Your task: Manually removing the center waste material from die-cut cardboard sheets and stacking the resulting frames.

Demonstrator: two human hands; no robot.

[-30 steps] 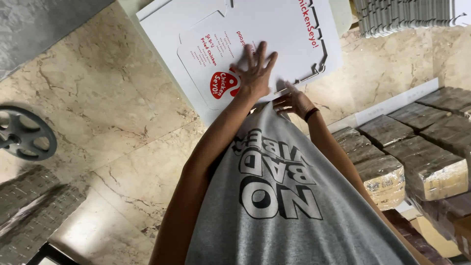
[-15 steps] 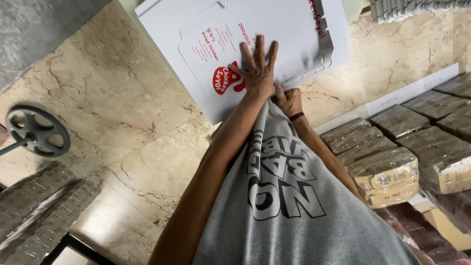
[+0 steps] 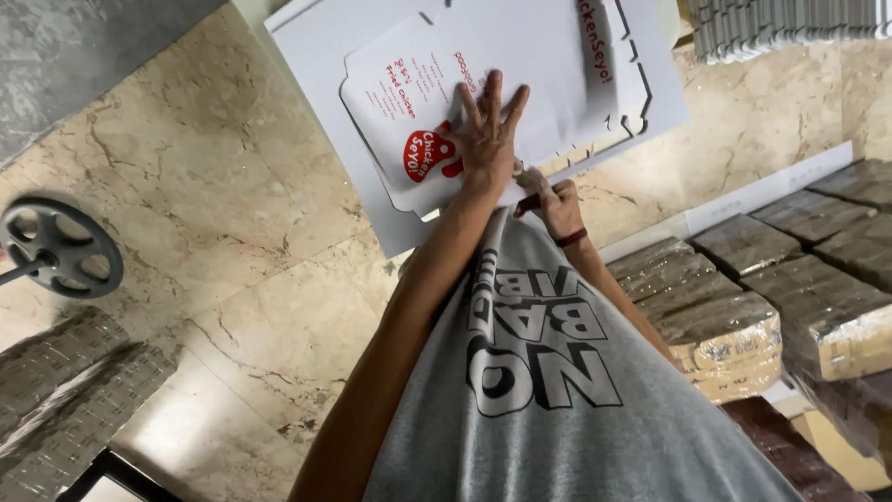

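Left hand: the left hand (image 3: 485, 139) lay flat, palm down, on the flat white carton blank (image 3: 520, 84); its fingers (image 3: 492, 93) were spread and released, grasping nothing.
Right hand: the right hand (image 3: 550, 200) sat at the near edge of the blank, just beside the left wrist; its fingers were curled, and whether they pinched the card edge could not be told.
Wrist: a dark band (image 3: 570, 238) circled the right wrist.
Carton blank: a die-cut, unfolded sheet with notched tabs along its right edge and a round red print (image 3: 426, 153) near its near-left corner; the red print lay just beside the left hand's thumb side.
Position of blank: it rested on top of a larger white sheet (image 3: 316, 65), which lay on the marble floor (image 3: 186, 186); the blank lay under the left palm and reached beyond the fingertips.
Surroundings, right: wrapped brown bundles (image 3: 734, 325) were stacked close together, near the right forearm, with a white strip (image 3: 771, 191) along their far side.
Surroundings, far right: a grey ribbed stack (image 3: 790, 28) stood at the top edge.
Surroundings, left: a dark metal wheel (image 3: 60, 246) lay on the floor, well apart from both hands.
Clothing: a grey printed shirt (image 3: 557, 409) filled the lower view.
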